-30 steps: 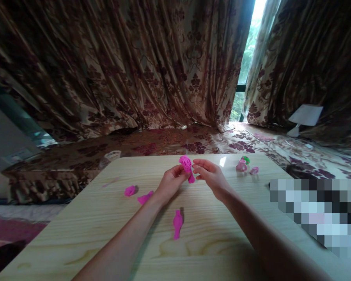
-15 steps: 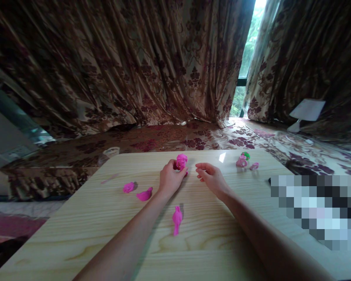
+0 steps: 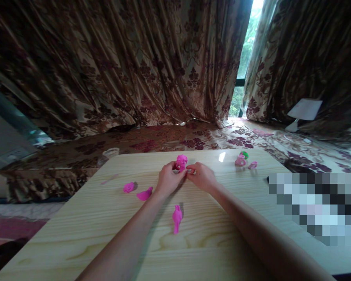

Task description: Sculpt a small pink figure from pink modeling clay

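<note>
Far along the table's middle, my left hand (image 3: 170,177) is closed around a bright pink clay-like figure (image 3: 181,163) with a lumpy, rounded top and a narrower lower part. My right hand (image 3: 203,176) meets it from the other side, thumb and fingers pinched at its lower right edge beside the left thumb. The left fingers hide part of the figure. Nearer me lies a slim pink piece (image 3: 177,219). To the left are a curved pink piece (image 3: 144,194) and a crumpled pink lump (image 3: 129,187).
On the wood-grain table (image 3: 210,234), a pale pink ring-like item (image 3: 240,160), a green ball (image 3: 244,155) and a small pink piece (image 3: 253,165) sit at the back right. A blurred-out area (image 3: 318,207) covers the right side. A white lamp (image 3: 305,109) stands behind.
My right hand has moved left from beside the figure to its lower edge, and its fingers have closed there. My left hand keeps its hold.
</note>
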### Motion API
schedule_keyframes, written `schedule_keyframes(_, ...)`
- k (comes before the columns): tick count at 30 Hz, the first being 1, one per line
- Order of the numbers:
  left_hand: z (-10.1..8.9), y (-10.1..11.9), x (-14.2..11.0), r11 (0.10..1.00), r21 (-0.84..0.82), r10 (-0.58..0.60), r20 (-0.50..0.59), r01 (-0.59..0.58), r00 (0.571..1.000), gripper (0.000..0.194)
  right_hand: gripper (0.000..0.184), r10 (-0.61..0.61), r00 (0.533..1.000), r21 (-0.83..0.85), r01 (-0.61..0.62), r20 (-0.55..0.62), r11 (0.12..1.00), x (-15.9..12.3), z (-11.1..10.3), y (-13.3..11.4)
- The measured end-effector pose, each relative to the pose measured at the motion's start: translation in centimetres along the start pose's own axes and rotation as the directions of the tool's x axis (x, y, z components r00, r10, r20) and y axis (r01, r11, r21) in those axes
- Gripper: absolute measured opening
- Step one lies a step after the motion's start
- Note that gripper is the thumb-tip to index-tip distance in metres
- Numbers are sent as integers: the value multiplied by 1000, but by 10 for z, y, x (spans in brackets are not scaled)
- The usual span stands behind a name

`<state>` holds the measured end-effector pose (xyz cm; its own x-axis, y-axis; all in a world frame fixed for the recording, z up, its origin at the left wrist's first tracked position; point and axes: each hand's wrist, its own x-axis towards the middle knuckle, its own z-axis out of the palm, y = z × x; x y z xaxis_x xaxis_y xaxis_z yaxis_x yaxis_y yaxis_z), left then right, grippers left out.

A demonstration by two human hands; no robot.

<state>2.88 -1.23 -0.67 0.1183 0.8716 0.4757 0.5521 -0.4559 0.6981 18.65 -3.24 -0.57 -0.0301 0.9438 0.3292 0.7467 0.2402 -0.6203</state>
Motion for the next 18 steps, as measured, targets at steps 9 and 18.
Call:
schedule_keyframes(9,-13,-5,-5,972,221,54,103,-75,993,15,23,-36,996,-187,50,78,981,0,0,-11)
schedule_keyframes(18,-11,-3,-10,964,253,49,149,-86,988,16,25,-49,992,-277,79,113,958,-11,-5,-6)
